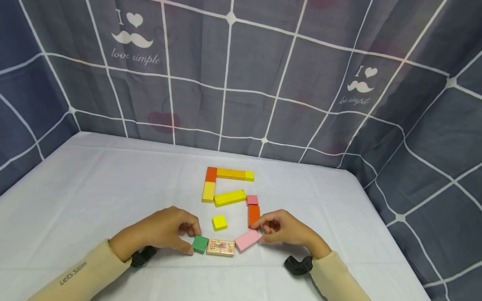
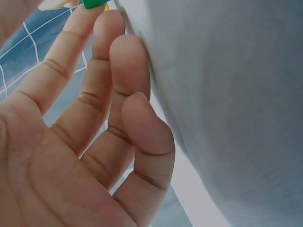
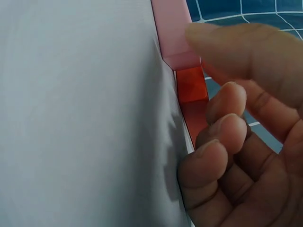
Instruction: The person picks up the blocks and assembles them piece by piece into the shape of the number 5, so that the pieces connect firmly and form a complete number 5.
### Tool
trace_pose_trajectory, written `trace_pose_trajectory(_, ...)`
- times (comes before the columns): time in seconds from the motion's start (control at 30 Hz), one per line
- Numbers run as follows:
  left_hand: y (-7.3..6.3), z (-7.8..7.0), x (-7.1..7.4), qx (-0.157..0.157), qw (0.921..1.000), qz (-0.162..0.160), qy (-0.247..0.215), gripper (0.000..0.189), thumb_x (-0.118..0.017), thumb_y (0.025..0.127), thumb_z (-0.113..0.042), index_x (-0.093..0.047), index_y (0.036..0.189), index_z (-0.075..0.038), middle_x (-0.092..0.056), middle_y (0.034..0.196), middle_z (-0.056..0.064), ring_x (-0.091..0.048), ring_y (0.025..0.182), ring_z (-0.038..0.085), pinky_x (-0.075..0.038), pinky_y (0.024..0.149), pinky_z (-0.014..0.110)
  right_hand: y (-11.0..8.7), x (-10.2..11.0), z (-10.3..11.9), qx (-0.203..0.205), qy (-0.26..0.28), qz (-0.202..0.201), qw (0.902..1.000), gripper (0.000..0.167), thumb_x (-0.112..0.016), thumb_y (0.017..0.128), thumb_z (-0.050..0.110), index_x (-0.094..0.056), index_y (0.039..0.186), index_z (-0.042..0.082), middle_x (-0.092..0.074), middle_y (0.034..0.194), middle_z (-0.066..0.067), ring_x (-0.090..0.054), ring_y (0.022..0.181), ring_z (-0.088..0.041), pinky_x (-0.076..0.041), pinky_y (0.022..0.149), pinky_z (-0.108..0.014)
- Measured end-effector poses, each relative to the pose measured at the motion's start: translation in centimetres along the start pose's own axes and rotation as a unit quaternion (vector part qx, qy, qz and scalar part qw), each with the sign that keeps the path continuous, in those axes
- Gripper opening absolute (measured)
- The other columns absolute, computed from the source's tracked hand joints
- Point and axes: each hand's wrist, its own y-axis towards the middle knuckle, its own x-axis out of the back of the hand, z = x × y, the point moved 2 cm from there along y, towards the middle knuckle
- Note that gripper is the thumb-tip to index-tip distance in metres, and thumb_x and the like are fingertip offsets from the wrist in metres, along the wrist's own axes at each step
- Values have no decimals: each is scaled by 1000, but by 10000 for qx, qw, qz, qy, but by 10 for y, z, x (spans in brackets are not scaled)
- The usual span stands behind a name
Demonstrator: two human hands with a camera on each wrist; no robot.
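Observation:
In the head view, my left hand (image 1: 167,228) holds a green block (image 1: 200,244) between thumb and index finger at the left end of a low row. The green block (image 2: 94,3) shows only at the top edge of the left wrist view, by a fingertip. Beside it lies a wooden block with a printed face (image 1: 221,247). At the row's right end my right hand (image 1: 286,229) pinches a tilted pink block (image 1: 247,241). Its thumb lies against the pink block (image 3: 173,33) in the right wrist view, other fingers curled. An orange-red block (image 1: 253,216) reaches up from there.
A small yellow block (image 1: 219,222) lies alone between the hands. Farther back, a long yellow block (image 1: 230,198), small pink block (image 1: 252,200), yellow-orange block (image 1: 208,192), red-orange block (image 1: 211,174), orange block (image 1: 230,173) and yellow piece (image 1: 249,176) continue the outline on the white cloth (image 1: 112,184).

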Motion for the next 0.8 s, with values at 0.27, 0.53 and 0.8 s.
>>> trace_pose_trajectory(0.27, 0, 0, 0, -73, 10000, 11, -45, 29, -99, 79, -25, -75, 95, -24, -65, 88, -15, -56, 82, 7, -48, 76, 27, -2, -2, 0, -49, -141, -62, 9999, 31, -83, 89, -4, -76, 119, -6, -53, 79, 6, -45, 71, -5, -36, 65, -18)
trace_pose_trajectory(0.53, 0, 1, 0, -8, 10000, -2, -58, 30, -99, 79, -26, -74, 96, -25, -65, 88, -15, -56, 81, 7, -48, 75, 27, -1, -2, 0, -40, -144, -56, 9999, 31, -82, 89, -5, -76, 119, -6, -53, 79, 6, -45, 70, -5, -36, 65, -18)
trace_pose_trajectory(0.8, -2, -3, 0, -35, 10000, -3, 4, 32, -99, 79, -26, -74, 97, -23, -63, 88, -15, -54, 81, 7, -47, 74, 27, -1, -2, 0, -92, -182, -58, 9998, 31, -83, 90, -4, -76, 120, -6, -53, 80, 6, -45, 70, -5, -36, 66, -19)
